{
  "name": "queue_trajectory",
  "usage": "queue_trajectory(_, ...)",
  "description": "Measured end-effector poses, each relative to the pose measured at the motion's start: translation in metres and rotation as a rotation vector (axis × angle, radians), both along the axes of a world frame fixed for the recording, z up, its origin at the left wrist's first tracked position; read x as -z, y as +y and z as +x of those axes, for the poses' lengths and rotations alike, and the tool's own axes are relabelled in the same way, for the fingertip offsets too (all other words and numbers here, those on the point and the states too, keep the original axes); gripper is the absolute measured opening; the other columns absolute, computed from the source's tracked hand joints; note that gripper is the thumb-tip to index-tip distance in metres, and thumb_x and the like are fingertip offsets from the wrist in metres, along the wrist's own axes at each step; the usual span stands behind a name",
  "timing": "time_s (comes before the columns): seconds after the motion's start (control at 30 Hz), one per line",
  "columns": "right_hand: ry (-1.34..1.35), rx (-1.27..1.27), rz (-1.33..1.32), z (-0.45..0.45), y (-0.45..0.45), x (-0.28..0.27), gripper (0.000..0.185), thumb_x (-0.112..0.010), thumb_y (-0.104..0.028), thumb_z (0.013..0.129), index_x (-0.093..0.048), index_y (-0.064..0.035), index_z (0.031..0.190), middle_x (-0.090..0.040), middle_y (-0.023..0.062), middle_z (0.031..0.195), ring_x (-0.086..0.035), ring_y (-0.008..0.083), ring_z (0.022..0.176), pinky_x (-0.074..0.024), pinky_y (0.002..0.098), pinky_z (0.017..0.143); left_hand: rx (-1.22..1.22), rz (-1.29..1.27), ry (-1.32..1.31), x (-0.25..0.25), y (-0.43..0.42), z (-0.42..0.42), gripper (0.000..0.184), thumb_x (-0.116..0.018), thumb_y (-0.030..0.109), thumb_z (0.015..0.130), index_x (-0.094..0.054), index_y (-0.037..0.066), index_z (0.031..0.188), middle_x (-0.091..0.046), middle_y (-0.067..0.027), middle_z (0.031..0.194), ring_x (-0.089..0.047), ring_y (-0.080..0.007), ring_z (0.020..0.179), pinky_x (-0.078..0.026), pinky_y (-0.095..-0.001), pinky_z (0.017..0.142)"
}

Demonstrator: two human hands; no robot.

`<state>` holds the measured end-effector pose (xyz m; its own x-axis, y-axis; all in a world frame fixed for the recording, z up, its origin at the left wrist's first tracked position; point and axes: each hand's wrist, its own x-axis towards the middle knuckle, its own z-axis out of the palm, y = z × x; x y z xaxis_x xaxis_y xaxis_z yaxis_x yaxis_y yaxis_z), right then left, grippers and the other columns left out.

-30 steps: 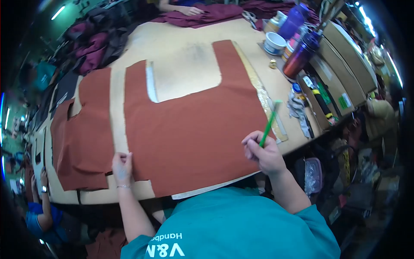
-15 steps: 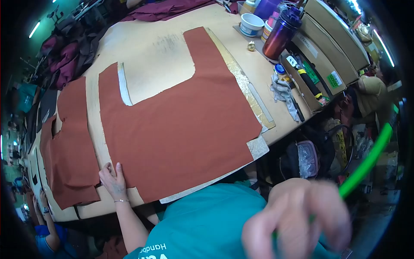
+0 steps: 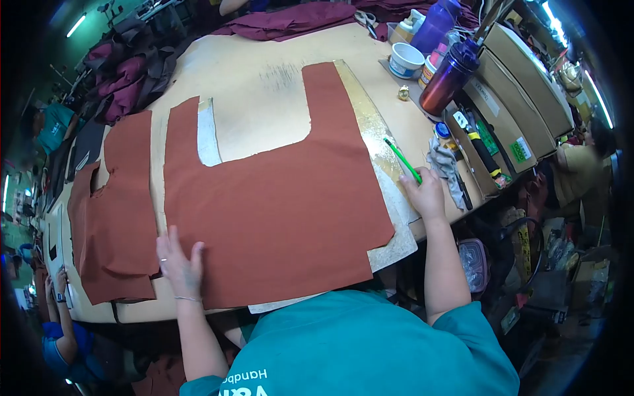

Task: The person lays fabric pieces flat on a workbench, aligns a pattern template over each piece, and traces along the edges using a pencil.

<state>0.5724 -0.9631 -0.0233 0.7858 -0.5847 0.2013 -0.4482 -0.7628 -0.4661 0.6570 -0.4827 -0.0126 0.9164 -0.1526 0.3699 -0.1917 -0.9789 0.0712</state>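
Observation:
A large reddish-brown sheet with a U-shaped cutout lies flat on the table over a whitish and yellowish board, which shows along its right side. My left hand rests at the sheet's lower left edge, fingers spread, a ring on one finger. At the right, my right hand grips a green pen, its tip pointing up and left over the board's exposed strip. A second reddish-brown piece, somewhat creased, lies just left of my left hand.
At the right stand a cardboard box of tools, a dark tumbler, a white tub and a grey rag. Maroon material lies along the far edge. Another person's arms reach onto the table at far left.
My right hand has come down from close to the camera to the board's right side with the green pen. More of the board shows at the sheet's lower right. The camera view has shifted.

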Motion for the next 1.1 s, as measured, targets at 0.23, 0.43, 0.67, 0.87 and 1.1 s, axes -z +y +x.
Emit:
queue_trajectory(0.23, 0.010, -0.161, 1.151, 0.016, -0.031, -0.031, 0.033, -0.066, -0.016, 0.075, -0.054, -0.0008, 0.102, -0.061, 0.0047, 0.086, -0.059, 0.0126, 0.071, -0.0472, 0.0243, 0.062, 0.048, -0.089, 0.411, 0.012, -0.020, -0.016, 0.072, -0.037, 0.060, 0.082, -0.024, 0.015, 0.138, -0.019, -0.0068, 0.144, -0.011, -0.0283, 0.134, -0.008, -0.0619, 0.099)
queue_trajectory(0.43, -0.178, -0.277, 1.087, -0.004, -0.030, -0.082, 0.045, -0.062, -0.004, 0.075, -0.047, -0.0003, 0.117, -0.058, 0.0065, 0.104, -0.058, 0.0119, 0.088, -0.0464, 0.0241, 0.077, 0.008, 0.006, 0.463, 0.003, -0.025, -0.016, 0.091, -0.046, 0.070, 0.070, -0.023, 0.014, 0.138, -0.015, -0.0075, 0.144, -0.010, -0.0287, 0.134, -0.011, -0.0615, 0.099)
queue_trajectory(0.67, -0.457, -0.267, 0.660, -0.021, -0.108, -0.169, 0.038, -0.057, -0.005, 0.081, -0.047, 0.0017, 0.117, -0.057, 0.0062, 0.105, -0.055, 0.0121, 0.092, -0.0420, 0.0245, 0.083, -0.038, 0.078, 0.510, -0.002, -0.033, -0.016, 0.104, -0.058, 0.071, 0.058, -0.022, 0.014, 0.138, -0.011, -0.0084, 0.145, -0.007, -0.0298, 0.134, -0.014, -0.0619, 0.098)
queue_trajectory(0.87, -0.847, -0.166, 0.289, 0.018, -0.090, -0.154, 0.025, -0.058, -0.005, 0.083, -0.055, 0.0018, 0.107, -0.059, 0.0036, 0.097, -0.054, 0.0094, 0.086, -0.0409, 0.0221, 0.078, -0.045, 0.036, 0.516, -0.003, -0.038, -0.010, 0.104, -0.060, 0.068, 0.059, -0.022, 0.013, 0.138, -0.011, -0.0110, 0.145, -0.005, -0.0328, 0.133, -0.013, -0.0656, 0.096)
queue_trajectory(1.1, -1.038, -0.186, 0.422, 0.052, -0.069, -0.118, 0.021, -0.057, -0.007, 0.083, -0.057, 0.0012, 0.103, -0.059, 0.0009, 0.090, -0.052, 0.0067, 0.078, -0.0403, 0.0208, 0.069, 0.295, 0.062, 0.468, -0.019, -0.141, 0.011, 0.081, -0.056, 0.057, 0.073, -0.027, 0.015, 0.136, -0.013, -0.0125, 0.144, -0.005, -0.0339, 0.133, -0.015, -0.0674, 0.094)
